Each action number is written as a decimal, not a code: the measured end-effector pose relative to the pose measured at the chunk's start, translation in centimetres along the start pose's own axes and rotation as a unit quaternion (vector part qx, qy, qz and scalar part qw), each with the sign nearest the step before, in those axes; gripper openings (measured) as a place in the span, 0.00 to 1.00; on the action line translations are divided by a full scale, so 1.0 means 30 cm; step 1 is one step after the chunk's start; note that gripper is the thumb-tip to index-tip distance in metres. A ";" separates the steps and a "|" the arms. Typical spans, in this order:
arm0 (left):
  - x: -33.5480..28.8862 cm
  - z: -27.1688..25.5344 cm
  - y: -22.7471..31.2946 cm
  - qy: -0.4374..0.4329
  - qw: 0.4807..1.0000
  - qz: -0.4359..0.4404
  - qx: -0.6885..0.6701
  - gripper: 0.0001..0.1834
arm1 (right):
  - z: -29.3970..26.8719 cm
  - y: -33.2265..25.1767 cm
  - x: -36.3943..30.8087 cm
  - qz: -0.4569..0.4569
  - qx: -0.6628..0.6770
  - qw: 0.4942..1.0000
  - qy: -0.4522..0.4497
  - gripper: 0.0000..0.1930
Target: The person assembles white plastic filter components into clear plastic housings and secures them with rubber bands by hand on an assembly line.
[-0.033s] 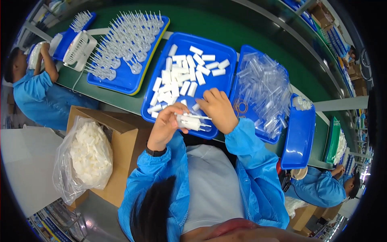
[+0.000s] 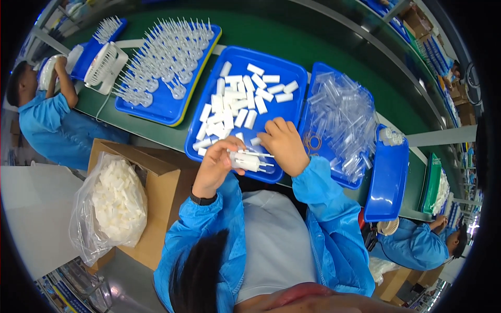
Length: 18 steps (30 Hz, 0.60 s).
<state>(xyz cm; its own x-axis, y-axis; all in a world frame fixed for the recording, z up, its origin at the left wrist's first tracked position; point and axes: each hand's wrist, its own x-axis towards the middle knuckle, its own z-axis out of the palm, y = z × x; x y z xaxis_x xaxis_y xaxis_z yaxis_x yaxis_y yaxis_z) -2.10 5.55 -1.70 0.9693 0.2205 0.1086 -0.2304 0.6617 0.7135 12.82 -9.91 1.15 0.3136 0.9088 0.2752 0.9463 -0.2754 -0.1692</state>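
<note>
My left hand (image 2: 213, 163) is closed around the base of a white pronged plastic part (image 2: 247, 160), its thin prongs pointing right. A white cylinder sits among those prongs. Just to the right, my right hand (image 2: 284, 144) has its fingertips pinched at a small white cylinder (image 2: 255, 141), over the near edge of the middle blue tray (image 2: 284, 113). Many loose white cylinders (image 2: 229, 109) lie in that tray. The fingers partly hide both the part's base and the pinched cylinder.
A blue tray of upright pronged parts (image 2: 169, 57) stands left, beside a white basket (image 2: 106, 67). Clear tubes (image 2: 342, 117) fill a tray at right, near another blue tray (image 2: 385, 180). A cardboard box (image 2: 156, 180) holds a bag of white pieces (image 2: 119, 201). Co-workers sit at both sides.
The trays and bench appear slightly lower in the picture. Both hands keep nearly the same pose and the same hold.
</note>
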 end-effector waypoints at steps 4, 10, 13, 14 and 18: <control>-0.009 -0.008 -0.002 0.030 0.999 -0.005 0.034 0.15 | -0.024 -0.012 -0.018 0.017 0.036 0.999 -0.035 0.12; 0.013 0.022 0.017 0.053 0.998 -0.034 0.017 0.22 | -0.101 -0.013 -0.044 0.055 0.200 0.977 0.051 0.10; 0.020 0.013 0.006 0.026 0.999 -0.040 0.026 0.23 | -0.137 -0.010 -0.058 0.082 0.269 0.957 0.073 0.09; 0.022 0.014 0.004 0.005 0.999 -0.036 0.039 0.22 | -0.146 -0.017 -0.069 0.082 0.268 0.957 0.076 0.09; 0.030 0.050 0.003 -0.053 0.996 -0.063 0.037 0.21 | -0.149 -0.013 -0.101 0.190 0.449 0.873 0.028 0.08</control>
<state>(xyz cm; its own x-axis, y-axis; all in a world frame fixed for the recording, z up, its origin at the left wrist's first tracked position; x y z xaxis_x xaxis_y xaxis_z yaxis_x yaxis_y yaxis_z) -1.12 4.74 -0.51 0.9947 0.0600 0.0838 -0.1029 0.6233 0.7752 11.85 -13.97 4.61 0.6193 0.7811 0.0792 0.3381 -0.1744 -0.9248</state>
